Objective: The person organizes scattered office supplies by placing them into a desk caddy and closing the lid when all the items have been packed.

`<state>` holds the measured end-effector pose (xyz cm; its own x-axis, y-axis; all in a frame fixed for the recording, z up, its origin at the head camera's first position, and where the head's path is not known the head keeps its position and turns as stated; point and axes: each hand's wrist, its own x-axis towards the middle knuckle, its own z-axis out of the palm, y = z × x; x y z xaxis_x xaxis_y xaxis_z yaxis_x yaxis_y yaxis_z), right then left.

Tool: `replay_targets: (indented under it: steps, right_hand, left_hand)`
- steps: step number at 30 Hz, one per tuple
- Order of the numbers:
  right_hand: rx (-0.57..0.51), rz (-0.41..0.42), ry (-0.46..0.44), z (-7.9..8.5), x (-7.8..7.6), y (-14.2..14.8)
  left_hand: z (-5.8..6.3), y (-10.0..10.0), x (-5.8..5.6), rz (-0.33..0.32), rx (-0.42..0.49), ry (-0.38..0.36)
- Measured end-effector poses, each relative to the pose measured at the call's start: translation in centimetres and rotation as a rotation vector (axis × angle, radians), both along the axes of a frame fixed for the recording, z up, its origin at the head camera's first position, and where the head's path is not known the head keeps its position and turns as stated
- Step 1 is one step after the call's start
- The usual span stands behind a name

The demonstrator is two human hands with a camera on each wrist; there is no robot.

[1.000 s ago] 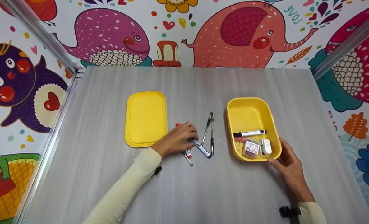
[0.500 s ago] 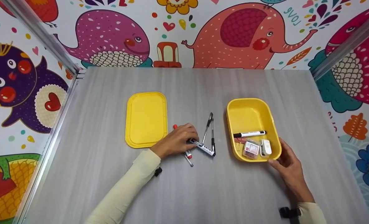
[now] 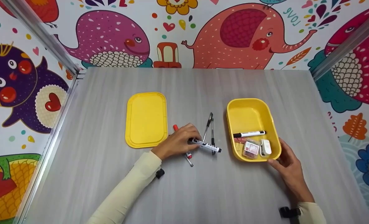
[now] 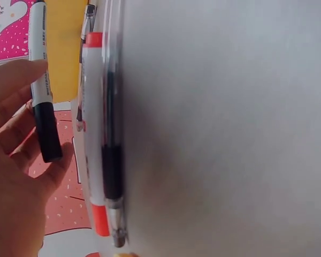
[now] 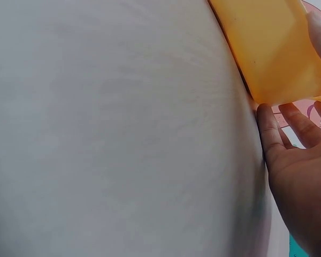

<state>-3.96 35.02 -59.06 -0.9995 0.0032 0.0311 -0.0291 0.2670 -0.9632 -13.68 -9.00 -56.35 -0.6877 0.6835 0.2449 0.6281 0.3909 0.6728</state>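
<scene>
My left hand (image 3: 181,140) pinches a white whiteboard marker (image 3: 208,146) with black ends. In the left wrist view the thumb and fingers grip the marker (image 4: 41,80) above the table. Beneath that hand lie a red-capped marker (image 4: 93,128) and a clear pen (image 4: 112,166) side by side, partly hidden in the head view. My right hand (image 3: 290,169) touches the near right corner of a yellow box (image 3: 273,124), thumb at its rim and fingers fairly straight along the side. Inside the box are a black-capped marker (image 3: 249,134), a small clear case (image 3: 251,148) and a white object (image 3: 265,147).
A yellow lid (image 3: 146,119) lies flat on the grey table (image 3: 184,193), left of the pens. Two more clear pens with black parts, one pen (image 3: 206,127) leaning toward the other pen (image 3: 212,132), lie between the left hand and the box. Patterned walls edge the table.
The marker in my left hand has lifted and swung, its far end moving right toward the box and over the pens. My right hand and the box have stayed in place.
</scene>
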Motion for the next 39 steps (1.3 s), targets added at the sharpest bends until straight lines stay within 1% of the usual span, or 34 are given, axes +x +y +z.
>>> replay_targets:
  steps: [3, 8, 15, 19, 27, 32, 39]
  right_hand:
    - [0.007, 0.000, 0.006, -0.1, 0.0, 0.0]
    - [0.009, 0.004, 0.010, -0.1, 0.0, 0.0]
    - [0.022, -0.004, -0.011, -0.1, 0.0, 0.0]
    - [0.024, -0.009, -0.018, -0.1, 0.0, 0.0]
    - [0.005, -0.011, -0.008, 0.0, -0.1, -0.1]
    - [0.014, -0.012, -0.010, 0.1, 0.0, -0.1]
    - [0.015, -0.009, -0.014, 0.0, 0.0, -0.1]
  left_hand:
    - [-0.1, 0.1, 0.1, 0.016, 0.015, -0.016]
    - [-0.6, 0.5, 0.4, 0.034, 0.028, -0.020]
    - [-0.9, 1.2, 0.8, 0.051, 0.048, -0.051]
    - [-1.1, 1.3, 0.9, 0.056, 0.077, -0.057]
    - [-1.3, 1.7, 0.8, 0.074, 0.152, -0.036]
    - [-1.3, 1.9, 0.8, 0.081, 0.196, -0.046]
    - [-1.4, 2.5, 1.0, 0.120, 0.241, -0.052]
